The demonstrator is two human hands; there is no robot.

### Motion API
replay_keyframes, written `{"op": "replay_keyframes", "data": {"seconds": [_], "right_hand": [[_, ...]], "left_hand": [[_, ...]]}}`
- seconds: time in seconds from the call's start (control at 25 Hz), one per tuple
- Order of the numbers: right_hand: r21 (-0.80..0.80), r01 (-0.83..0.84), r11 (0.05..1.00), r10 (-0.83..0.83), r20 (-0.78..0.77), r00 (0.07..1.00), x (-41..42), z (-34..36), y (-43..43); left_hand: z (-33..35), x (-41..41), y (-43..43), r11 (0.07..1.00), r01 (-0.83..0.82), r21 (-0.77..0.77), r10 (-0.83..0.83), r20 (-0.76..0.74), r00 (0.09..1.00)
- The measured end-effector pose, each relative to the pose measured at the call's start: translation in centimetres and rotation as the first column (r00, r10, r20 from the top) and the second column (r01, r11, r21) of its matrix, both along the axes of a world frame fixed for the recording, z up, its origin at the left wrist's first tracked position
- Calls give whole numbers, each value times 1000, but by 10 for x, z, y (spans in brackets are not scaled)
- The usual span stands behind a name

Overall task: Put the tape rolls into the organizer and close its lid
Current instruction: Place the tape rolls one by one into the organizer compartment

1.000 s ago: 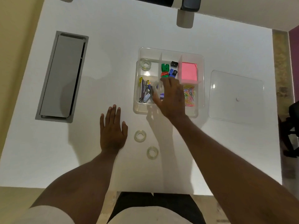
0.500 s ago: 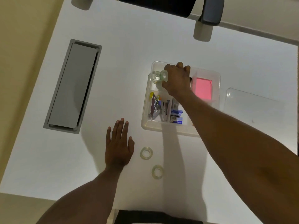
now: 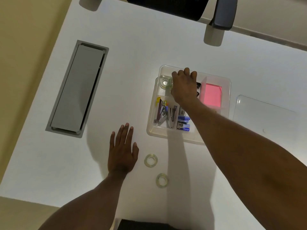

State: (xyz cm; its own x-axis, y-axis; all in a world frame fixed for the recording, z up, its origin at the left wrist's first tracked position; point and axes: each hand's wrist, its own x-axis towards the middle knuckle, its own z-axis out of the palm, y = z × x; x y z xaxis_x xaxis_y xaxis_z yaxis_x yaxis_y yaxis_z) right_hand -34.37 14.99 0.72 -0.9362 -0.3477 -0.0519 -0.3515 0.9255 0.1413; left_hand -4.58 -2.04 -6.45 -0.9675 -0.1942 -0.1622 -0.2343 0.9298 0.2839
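The clear plastic organizer (image 3: 150,130) sits open on the white desk. My right hand (image 3: 185,87) reaches into its back-left compartment, fingers curled on a clear tape roll (image 3: 170,82) held on edge. Another tape roll (image 3: 164,83) lies flat in that compartment, right beside it. Two more tape rolls (image 3: 150,160) (image 3: 162,180) lie on the desk in front of the organizer. My left hand (image 3: 122,153) rests flat on the desk, just left of the nearer rolls, holding nothing. The clear lid (image 3: 265,117) lies on the desk to the organizer's right.
The organizer also holds staplers (image 3: 166,113), blue staple boxes (image 3: 183,120) and pink sticky notes (image 3: 212,95). A grey cable hatch (image 3: 78,90) is set into the desk at left. A chair armrest (image 3: 222,12) stands beyond the far edge.
My right hand moved from the organizer's front middle to its back-left compartment, carrying a tape roll. The left hand stayed flat on the desk. The camera view shifted.
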Motion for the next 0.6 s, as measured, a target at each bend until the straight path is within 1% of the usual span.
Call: {"op": "replay_keyframes", "data": {"seconds": [0.24, 0.4, 0.6], "right_hand": [[-209, -32, 977, 9, -111, 994, 46, 7, 2], [-339, -16, 941, -10, -74, 997, 106, 15, 3], [-522, 34, 852, -55, -24, 998, 193, 13, 14]], "left_hand": [[1, -1, -1, 1000, 4, 10, -4, -7, 1000], [3, 0, -1, 1000, 8, 13, -8, -31, 999], [1, 3, 0, 1000, 4, -4, -4, -54, 999]]}}
